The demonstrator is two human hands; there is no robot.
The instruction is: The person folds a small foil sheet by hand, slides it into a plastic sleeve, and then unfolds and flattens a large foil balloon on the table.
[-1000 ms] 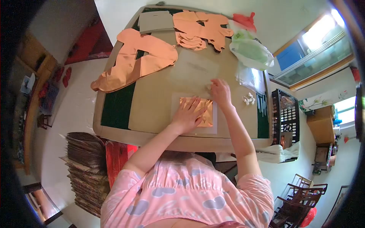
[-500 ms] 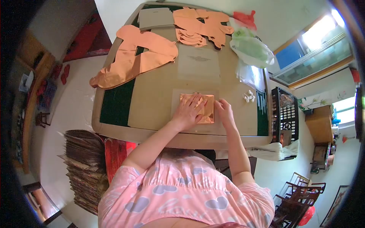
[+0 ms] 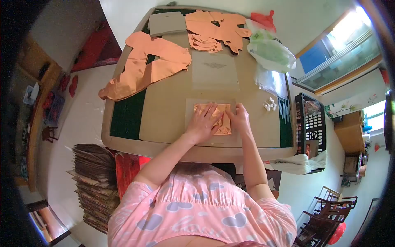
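A folded square of shiny rose-gold foil (image 3: 224,128) lies within the outline of a clear plastic bag (image 3: 190,111) near the table's front edge. My left hand (image 3: 202,121) rests flat over the foil's left and middle part, fingers stretched out and hiding some of it. At the right side, my right hand (image 3: 240,118) has its fingers curled together at the bag's edge, the thumb close to the foil. Farther up the table lies another clear bag with small print (image 3: 215,73).
Large flat rose-gold foil pieces (image 3: 142,76) and more foil shapes (image 3: 218,26) lie at the back beside grey cards (image 3: 167,24). To the right are a green-and-white plastic bag (image 3: 269,49), small white pieces (image 3: 269,104) and a black crate (image 3: 309,123).
My right hand has shifted slightly left and up, its thumb closer to the foil's right edge. My left hand stays flat on the foil. The view has moved slightly.
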